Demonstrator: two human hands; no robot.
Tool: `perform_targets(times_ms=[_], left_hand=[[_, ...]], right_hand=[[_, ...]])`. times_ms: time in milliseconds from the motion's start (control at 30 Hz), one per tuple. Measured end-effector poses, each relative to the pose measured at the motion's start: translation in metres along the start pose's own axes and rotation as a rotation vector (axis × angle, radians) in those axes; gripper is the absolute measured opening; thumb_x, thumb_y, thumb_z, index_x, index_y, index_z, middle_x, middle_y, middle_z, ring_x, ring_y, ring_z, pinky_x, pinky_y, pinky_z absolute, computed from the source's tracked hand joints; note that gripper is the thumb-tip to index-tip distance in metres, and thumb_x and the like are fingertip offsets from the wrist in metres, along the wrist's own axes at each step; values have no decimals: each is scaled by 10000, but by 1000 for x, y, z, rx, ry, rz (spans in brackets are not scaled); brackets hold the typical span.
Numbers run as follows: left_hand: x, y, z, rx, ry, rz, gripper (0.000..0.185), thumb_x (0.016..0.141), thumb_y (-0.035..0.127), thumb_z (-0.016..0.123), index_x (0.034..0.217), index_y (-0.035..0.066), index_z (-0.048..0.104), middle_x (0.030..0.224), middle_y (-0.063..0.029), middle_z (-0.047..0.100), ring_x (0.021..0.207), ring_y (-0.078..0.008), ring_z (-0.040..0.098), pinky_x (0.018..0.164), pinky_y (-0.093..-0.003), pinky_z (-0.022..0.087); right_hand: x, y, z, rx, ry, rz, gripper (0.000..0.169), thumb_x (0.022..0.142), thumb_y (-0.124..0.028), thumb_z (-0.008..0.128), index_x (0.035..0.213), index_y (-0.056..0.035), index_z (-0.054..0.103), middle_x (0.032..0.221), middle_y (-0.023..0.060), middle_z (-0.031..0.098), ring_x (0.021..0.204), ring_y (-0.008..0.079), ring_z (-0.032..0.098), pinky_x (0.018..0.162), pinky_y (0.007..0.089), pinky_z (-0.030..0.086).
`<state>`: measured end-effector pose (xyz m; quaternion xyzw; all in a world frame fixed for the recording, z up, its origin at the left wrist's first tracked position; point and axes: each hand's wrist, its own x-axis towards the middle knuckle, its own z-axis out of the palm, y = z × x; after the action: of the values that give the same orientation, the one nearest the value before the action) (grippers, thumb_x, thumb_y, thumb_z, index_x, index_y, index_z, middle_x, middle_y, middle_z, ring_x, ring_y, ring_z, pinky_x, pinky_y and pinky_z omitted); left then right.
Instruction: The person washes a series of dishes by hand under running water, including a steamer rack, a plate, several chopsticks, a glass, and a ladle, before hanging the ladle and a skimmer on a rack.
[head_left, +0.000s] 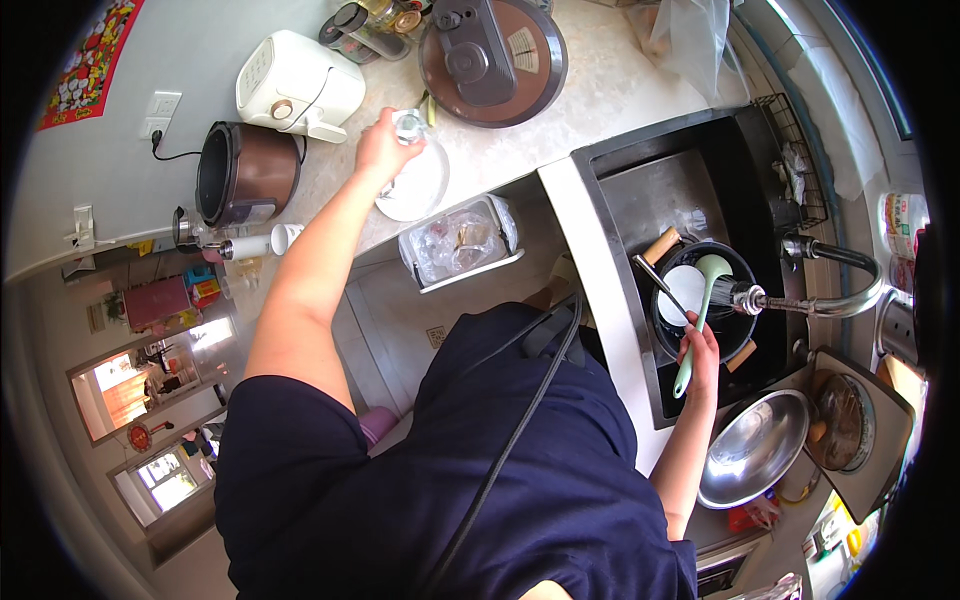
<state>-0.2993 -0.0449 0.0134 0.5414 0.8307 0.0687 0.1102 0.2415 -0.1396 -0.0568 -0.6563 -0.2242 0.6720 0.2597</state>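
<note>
My left hand (381, 154) grips a small clear glass (409, 126) over the counter, just beyond a white plate (421, 184). In the sink, a dark pot (742, 330) with wooden handles holds a white bowl (681, 292). My right hand (702, 355) is at the pot's near rim, closed around a light green ladle (705, 300). A thin metal utensil (660, 281) with a dark end reaches the same fingers; whether they grip it too I cannot tell. Water sprays from the faucet (750, 298) into the pot.
A black sink (667, 191) is set into the counter. Beside the plate are a white air fryer (300, 86), a brown cooker pot (247, 172) and a round brown lid (540, 67). A lined bin (465, 244) stands below the counter edge. A steel basin (757, 450) leans right of the sink.
</note>
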Motion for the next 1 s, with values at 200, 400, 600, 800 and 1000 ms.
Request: perform_targets(times_ms=[200,400,600,800,1000], left_hand=[[12,-41,5,-167,68,-113,572,602,289,791,998,-6,502,932,-132,604,840,-207,598,747,-310,471],[10,-69,15,-358,59,-254,670,580,247,805,1077,-21,445,951,-145,598,843,-183,597,736,-286,483],[7,-83,15,-448,-80,-260,715,587,217,806,1133,-16,407,971,-150,577,842,-193,581,728,-286,485],[3,-87,19,-534,-114,-356,735,634,305,776,1178,-10,396,1070,-163,532,924,-197,551,776,-300,461],[0,-57,-6,-303,281,-256,684,730,469,645,1165,-22,454,1103,-200,526,1023,-286,505,898,-367,377]], right_hand=[[0,1,-1,3,4,-11,325,838,-167,530,1136,-36,526,558,-33,443,424,47,392,390,171,319],[2,1,-2,23,4,-14,317,840,-166,527,1130,-38,526,559,-35,440,422,44,390,387,168,313],[5,0,-4,24,1,-10,327,841,-174,527,1140,-40,517,567,-34,440,425,45,388,387,170,315],[10,-2,-1,20,9,-1,343,843,-180,529,1155,-39,503,572,-33,439,431,44,386,389,169,307],[7,6,-9,-41,12,-25,337,828,-147,554,1132,-3,534,694,-34,479,618,61,435,557,188,340]])
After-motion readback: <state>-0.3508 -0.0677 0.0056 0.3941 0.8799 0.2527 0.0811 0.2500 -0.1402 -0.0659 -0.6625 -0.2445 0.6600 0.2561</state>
